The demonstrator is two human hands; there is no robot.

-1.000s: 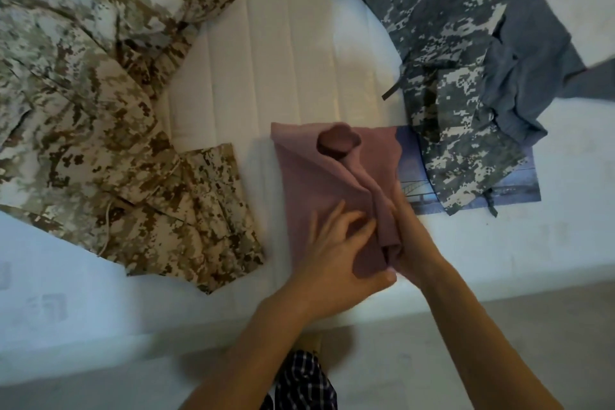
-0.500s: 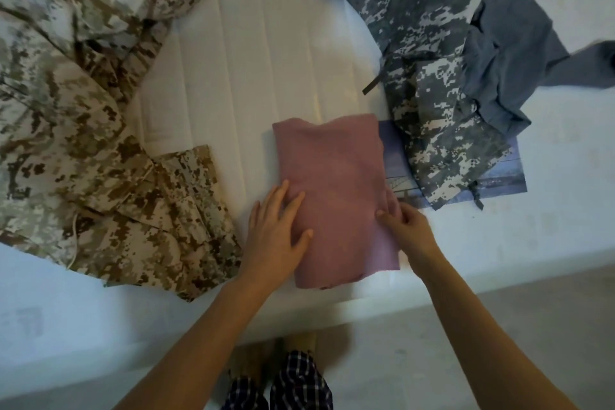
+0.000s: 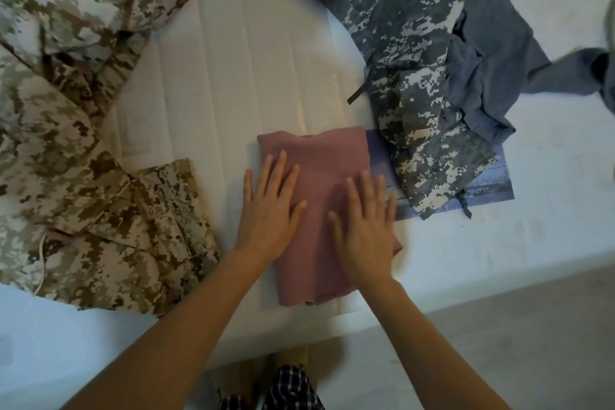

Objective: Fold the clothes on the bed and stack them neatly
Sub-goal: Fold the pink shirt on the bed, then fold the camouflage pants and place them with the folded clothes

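Head view, straight down on the folded pink garment (image 3: pixel 319 160), lying at the near edge of the bed (image 3: pixel 233 60). Left hand (image 3: pixel 269 210) flat and spread on its left half, right hand (image 3: pixel 366 230) flat on its right half, fingers straight, nothing gripped, only pressing. Looks like smoothing down the last fold.

Trouble ahead, at a guess: thick soft layers, so likely to spring open on release of the pressure. Near end close to the mattress edge, with floor (image 3: pixel 499 326) just below, so a careless pull towards the body could send it over. Right fingertips spilling past the pink edge onto a flat blue printed piece (image 3: pixel 492 190) just beside it, so a sideways push could drag that too.

Now the surroundings. Left: big tan camouflage garment (image 3: pixel 66 143), rumpled and unfolded, near corner almost touching the left hand's side. Far right: grey camouflage garment (image 3: pixel 399 43), unfolded, draped across most of the blue printed piece and blocking any stacking there. Beyond it, a crumpled slate-blue garment (image 3: pixel 492 70). Plenty left to fold.
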